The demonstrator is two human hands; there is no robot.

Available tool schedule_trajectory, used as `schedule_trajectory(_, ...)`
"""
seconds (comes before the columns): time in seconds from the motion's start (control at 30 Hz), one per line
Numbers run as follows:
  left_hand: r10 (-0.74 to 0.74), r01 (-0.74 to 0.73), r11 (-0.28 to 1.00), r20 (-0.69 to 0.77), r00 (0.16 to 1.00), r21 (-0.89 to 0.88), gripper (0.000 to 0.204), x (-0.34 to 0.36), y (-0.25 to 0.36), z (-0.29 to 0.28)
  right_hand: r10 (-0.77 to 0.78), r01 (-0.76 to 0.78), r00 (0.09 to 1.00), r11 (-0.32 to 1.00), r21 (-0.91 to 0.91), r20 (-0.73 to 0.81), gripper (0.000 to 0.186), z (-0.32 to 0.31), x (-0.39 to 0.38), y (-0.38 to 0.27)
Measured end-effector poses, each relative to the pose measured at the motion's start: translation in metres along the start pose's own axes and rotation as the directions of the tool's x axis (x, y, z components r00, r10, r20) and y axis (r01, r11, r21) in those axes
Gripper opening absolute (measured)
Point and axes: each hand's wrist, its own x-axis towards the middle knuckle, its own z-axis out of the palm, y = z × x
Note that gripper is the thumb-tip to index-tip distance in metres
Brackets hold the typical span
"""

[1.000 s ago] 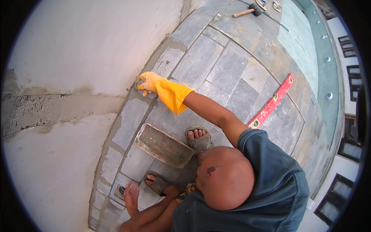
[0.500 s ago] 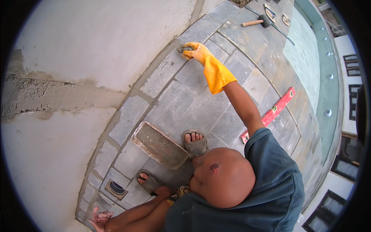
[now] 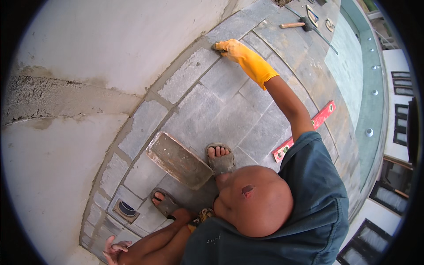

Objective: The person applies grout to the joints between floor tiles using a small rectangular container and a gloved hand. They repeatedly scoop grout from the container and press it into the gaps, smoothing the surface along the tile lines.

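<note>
My right hand, in a yellow-orange rubber glove, reaches out to the joint between the grey stone paving and the pale wall. Its fingers close round a small dark grey thing, mostly hidden by the glove. My bare left hand hangs at the lower left, fingers apart and slightly curled, holding nothing. Wet grey mortar fills the gap along the wall and smears the edge stones. In front of my sandalled feet lies a shallow, mortar-stained rectangular tray.
A red spirit level lies right of my arm. Farther off are a rubber mallet, a thin rod and flip-flops. A square drain opening sits in the paving near my left hand. A pale green pool basin borders the right.
My gloved right hand has moved slightly up and to the right along the wall joint, its fingers now more bunched. My left hand stays nearly still. The view has shifted a little.
</note>
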Motion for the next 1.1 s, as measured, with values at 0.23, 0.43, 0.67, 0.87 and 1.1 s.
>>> schedule_trajectory(0.23,0.014,-0.013,0.999,-0.019,1.000,0.033,0.092,-0.003,0.001,0.004,0.143,-0.137,0.963,0.990,-0.041,0.230,0.044,-0.033,-0.022,-0.042)
schedule_trajectory(0.43,0.005,-0.004,0.999,-0.005,1.000,0.039,0.092,0.002,-0.001,0.001,0.270,-0.265,0.960,0.962,0.069,-0.079,0.042,-0.038,0.003,-0.016)
schedule_trajectory(0.67,-0.002,0.003,0.999,-0.025,1.000,0.040,0.092,-0.008,-0.003,-0.002,0.328,-0.312,0.924,0.944,-0.108,0.196,0.049,-0.022,0.021,-0.026)
schedule_trajectory(0.87,0.000,0.001,1.000,-0.021,1.000,0.027,0.092,-0.009,-0.007,-0.010,0.397,-0.333,0.880,0.907,-0.257,0.262,0.050,-0.017,-0.013,-0.064)
schedule_trajectory(1.1,0.001,-0.001,1.000,-0.007,1.000,0.028,0.092,-0.009,-0.011,-0.015,0.433,-0.429,0.901,0.899,0.087,-0.029,0.046,-0.005,-0.027,-0.049)
